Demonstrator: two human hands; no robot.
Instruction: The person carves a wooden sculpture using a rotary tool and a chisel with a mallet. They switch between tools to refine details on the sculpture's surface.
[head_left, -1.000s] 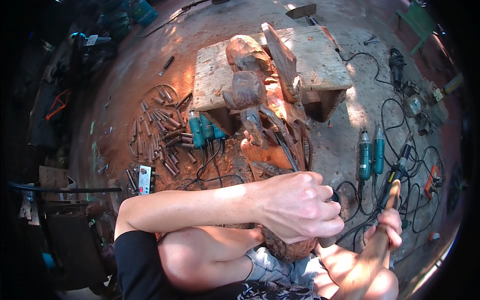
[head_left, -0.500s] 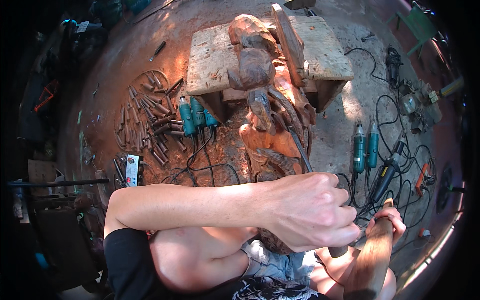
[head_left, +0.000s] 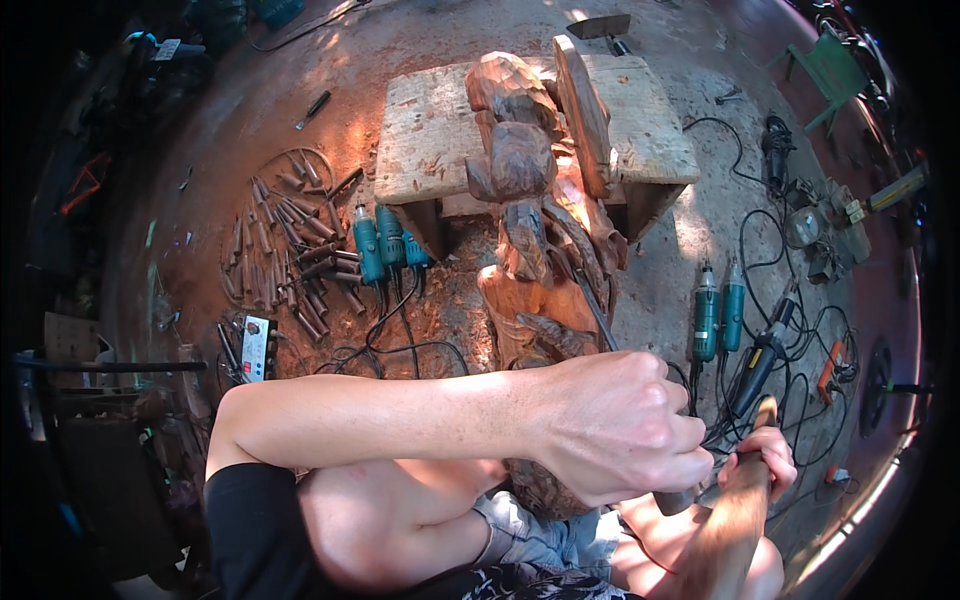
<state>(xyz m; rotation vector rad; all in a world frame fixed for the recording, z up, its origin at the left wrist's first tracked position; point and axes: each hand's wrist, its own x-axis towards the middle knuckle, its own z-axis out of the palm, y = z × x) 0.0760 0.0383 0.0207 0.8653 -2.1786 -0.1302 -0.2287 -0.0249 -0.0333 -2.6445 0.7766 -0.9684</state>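
My left hand (head_left: 630,430) is closed in a fist around a chisel (head_left: 597,312). Its long metal shaft slants away from the fist, and the butt of the handle shows below it. The chisel's far end meets a reddish-brown wood carving (head_left: 522,160), a long piece with rounded, faceted lumps; the exact contact point is hard to make out. At the right, my right hand (head_left: 765,460) grips a wooden mallet (head_left: 722,545) by its narrow end, the thick end pointing toward me and slightly blurred. My left forearm hides part of the carving's near end.
A low wooden bench (head_left: 425,130) supports the carving's far part. Loose gouges (head_left: 290,240) lie heaped at the left, beside teal power tools (head_left: 368,245) and a control box (head_left: 258,348). More teal tools (head_left: 706,315) and tangled cables lie at the right. A green chair (head_left: 832,70) stands far right.
The mallet's thick end has shifted slightly left and toward me in my right hand. My left fist keeps its hold on the chisel. The whole view has shifted a little.
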